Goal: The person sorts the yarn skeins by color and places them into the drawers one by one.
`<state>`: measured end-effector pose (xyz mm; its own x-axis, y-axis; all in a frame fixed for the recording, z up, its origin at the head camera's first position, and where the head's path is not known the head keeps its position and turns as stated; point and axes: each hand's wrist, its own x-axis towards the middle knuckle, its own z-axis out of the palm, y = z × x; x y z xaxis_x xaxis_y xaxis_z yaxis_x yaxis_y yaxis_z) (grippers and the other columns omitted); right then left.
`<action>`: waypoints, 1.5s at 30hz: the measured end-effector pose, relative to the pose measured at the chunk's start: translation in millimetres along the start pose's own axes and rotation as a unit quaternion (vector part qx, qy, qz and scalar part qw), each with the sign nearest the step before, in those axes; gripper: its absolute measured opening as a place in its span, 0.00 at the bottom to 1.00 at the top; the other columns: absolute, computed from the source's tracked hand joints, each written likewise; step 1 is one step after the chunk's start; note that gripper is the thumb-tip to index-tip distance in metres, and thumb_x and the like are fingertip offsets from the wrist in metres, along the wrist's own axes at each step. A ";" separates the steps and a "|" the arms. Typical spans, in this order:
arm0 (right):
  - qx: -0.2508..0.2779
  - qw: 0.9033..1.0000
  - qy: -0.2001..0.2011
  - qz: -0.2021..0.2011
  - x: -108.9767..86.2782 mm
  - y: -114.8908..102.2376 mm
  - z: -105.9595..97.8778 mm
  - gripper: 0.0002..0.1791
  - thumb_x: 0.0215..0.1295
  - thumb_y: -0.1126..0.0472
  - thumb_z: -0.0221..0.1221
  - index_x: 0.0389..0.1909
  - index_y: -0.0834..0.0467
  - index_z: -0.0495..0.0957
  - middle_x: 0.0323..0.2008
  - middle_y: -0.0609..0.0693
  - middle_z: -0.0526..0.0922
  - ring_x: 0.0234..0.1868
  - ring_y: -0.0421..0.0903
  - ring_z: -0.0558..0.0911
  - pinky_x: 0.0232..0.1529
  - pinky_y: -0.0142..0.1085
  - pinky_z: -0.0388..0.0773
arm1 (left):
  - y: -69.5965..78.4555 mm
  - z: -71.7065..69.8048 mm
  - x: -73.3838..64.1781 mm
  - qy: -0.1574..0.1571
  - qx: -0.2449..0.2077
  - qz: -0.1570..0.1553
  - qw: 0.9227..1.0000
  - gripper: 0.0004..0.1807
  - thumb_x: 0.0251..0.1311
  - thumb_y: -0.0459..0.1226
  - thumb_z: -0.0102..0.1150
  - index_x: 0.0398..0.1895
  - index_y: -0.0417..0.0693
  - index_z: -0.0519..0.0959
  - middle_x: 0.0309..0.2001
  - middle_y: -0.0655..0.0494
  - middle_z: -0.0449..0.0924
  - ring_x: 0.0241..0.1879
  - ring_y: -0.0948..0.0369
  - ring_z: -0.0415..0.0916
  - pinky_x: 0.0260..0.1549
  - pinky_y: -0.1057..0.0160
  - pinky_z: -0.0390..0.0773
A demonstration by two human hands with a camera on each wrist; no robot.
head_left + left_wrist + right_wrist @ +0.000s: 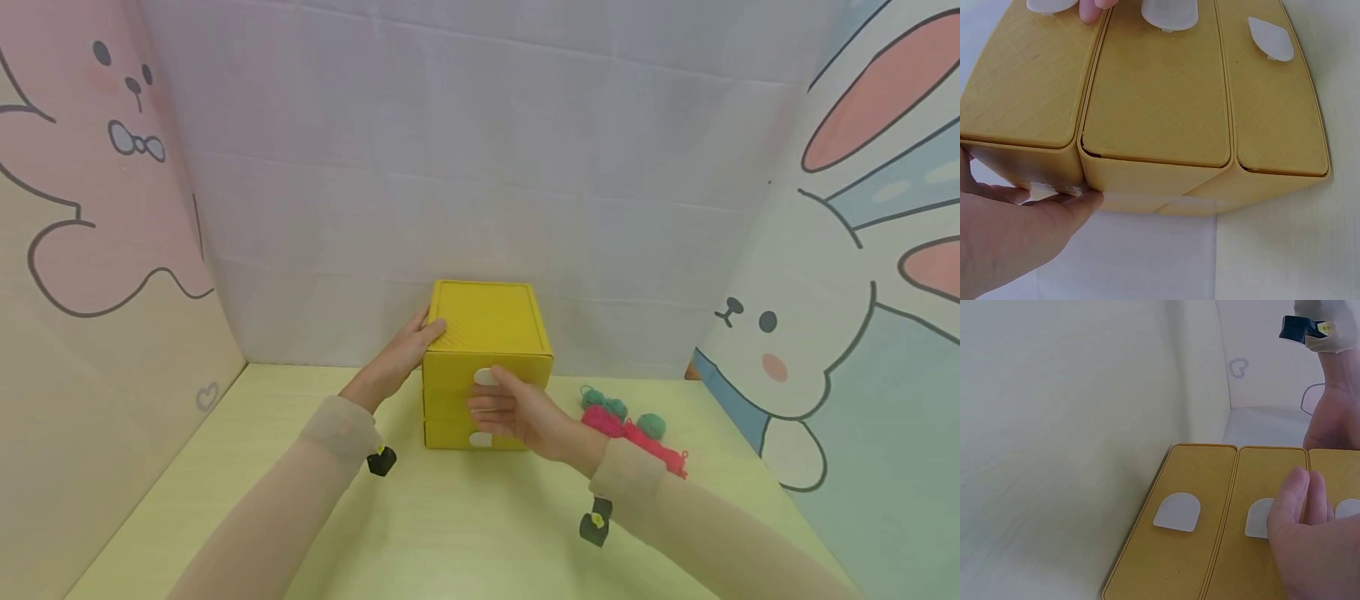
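Observation:
A yellow drawer box (487, 321) with three stacked drawers stands against the back wall. Each drawer front has a white pull tab; the bottom tab (481, 439) and top tab (485, 377) show in the head view, while fingers cover the middle one. My left hand (397, 358) rests against the box's left side, its thumb over the top edge and its fingers spread along the side wall. At the front, my right hand (528, 417) has its fingers extended, fingertips right beside the middle tab (1259, 517). All three drawers look closed.
Several small yarn skeins lie right of the box, among them a green skein (651, 426), a magenta skein (602, 421) and a red skein (660, 450). Cartoon-printed walls (817, 333) border the pale yellow table (450, 525) left and right.

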<state>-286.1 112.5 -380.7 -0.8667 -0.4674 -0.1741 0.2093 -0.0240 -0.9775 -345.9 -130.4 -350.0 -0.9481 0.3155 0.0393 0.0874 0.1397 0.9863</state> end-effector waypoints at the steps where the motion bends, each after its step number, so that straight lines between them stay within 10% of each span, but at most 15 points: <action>1: 0.001 1.000 0.001 0.000 0.4 -0.1 0.0 0.40 0.84 0.37 0.47 0.73 0.69 0.71 0.67 0.65 0.80 0.70 0.64 0.78 0.65 0.44 0.80 | 0.1 -0.1 -0.2 0.000 0.000 0.000 1.000 0.41 0.85 0.54 0.42 0.89 0.62 0.34 0.87 0.55 0.40 0.84 0.48 0.46 0.79 0.39 0.55; 45: -0.076 0.997 -0.011 0.022 -24.1 16.8 -37.7 0.37 0.84 0.40 0.49 0.73 0.69 0.70 0.69 0.66 0.76 0.67 0.67 0.78 0.67 0.46 0.79 | -2.8 -1.7 0.1 -0.003 0.001 -0.004 1.000 0.41 0.85 0.55 0.41 0.89 0.64 0.33 0.88 0.59 0.33 0.86 0.50 0.38 0.80 0.38 0.53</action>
<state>-278.8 156.7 -397.4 -0.8480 -0.4838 -0.2162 0.1745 0.1304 -0.9760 -346.8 -132.4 -352.5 -0.9472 0.3194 0.0300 0.0800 0.1446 0.9863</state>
